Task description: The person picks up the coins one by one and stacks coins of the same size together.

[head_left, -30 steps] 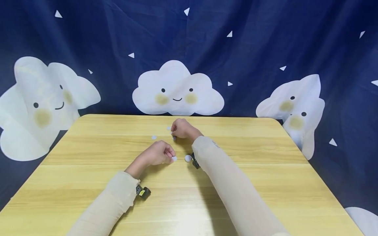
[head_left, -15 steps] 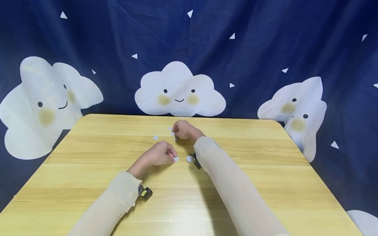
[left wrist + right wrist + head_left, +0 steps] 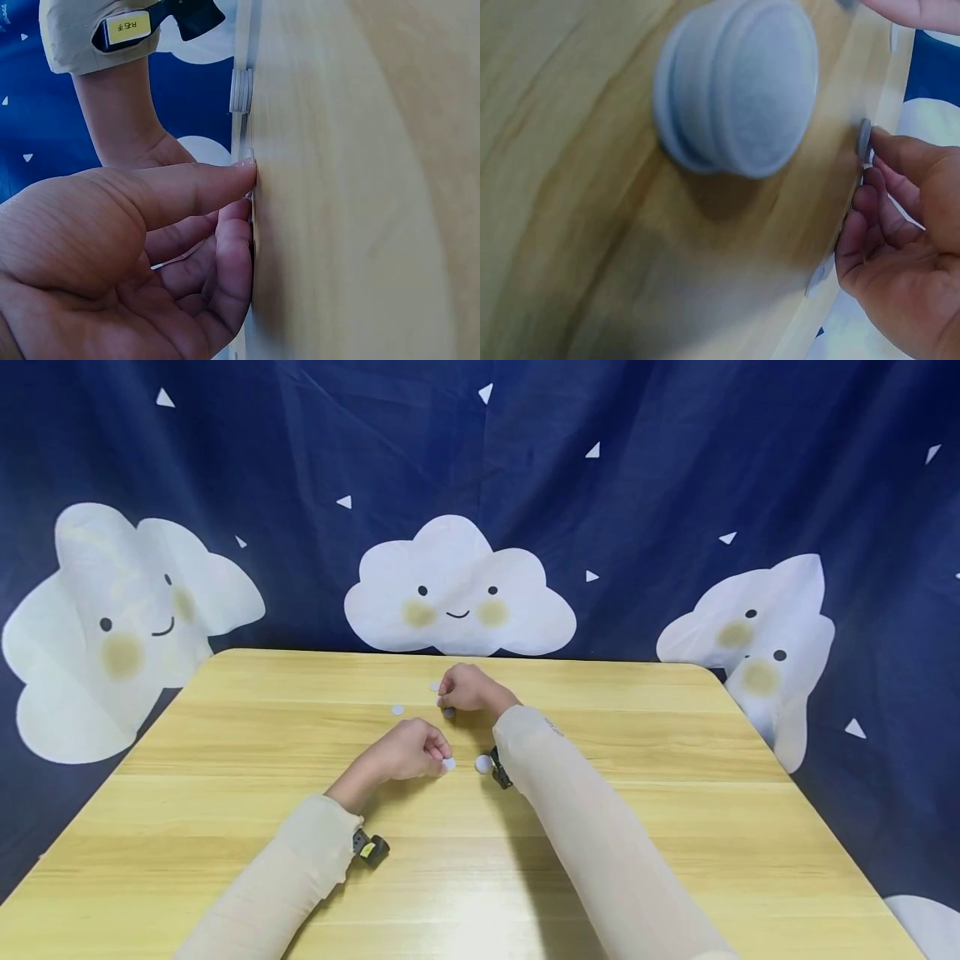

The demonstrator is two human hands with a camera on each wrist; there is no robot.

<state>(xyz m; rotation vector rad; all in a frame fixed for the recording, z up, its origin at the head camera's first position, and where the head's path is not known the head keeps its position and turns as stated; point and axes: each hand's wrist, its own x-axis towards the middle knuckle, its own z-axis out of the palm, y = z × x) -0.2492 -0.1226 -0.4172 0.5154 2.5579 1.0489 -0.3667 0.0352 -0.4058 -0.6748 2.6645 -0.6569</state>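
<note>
I see the left hand pinching a thin white disc on the wood-grain table, left of a smooth round stack; farther, the right hand's bunched fingers touch a grey disc, grip hidden.

Widest room: tabletop right of the right sleeve, plus the stretch left of left hand and left sleeve. Near side between both sleeves also passable. Tight spot: between left hand's fingertips and the right wrist camera, where the disc stack stands, just beside that camera. Gap between left hand and right hand narrow, dark disc in it. Loose white disc beyond left hand, low obstacle. Curtain blocks past the far edge.
</note>
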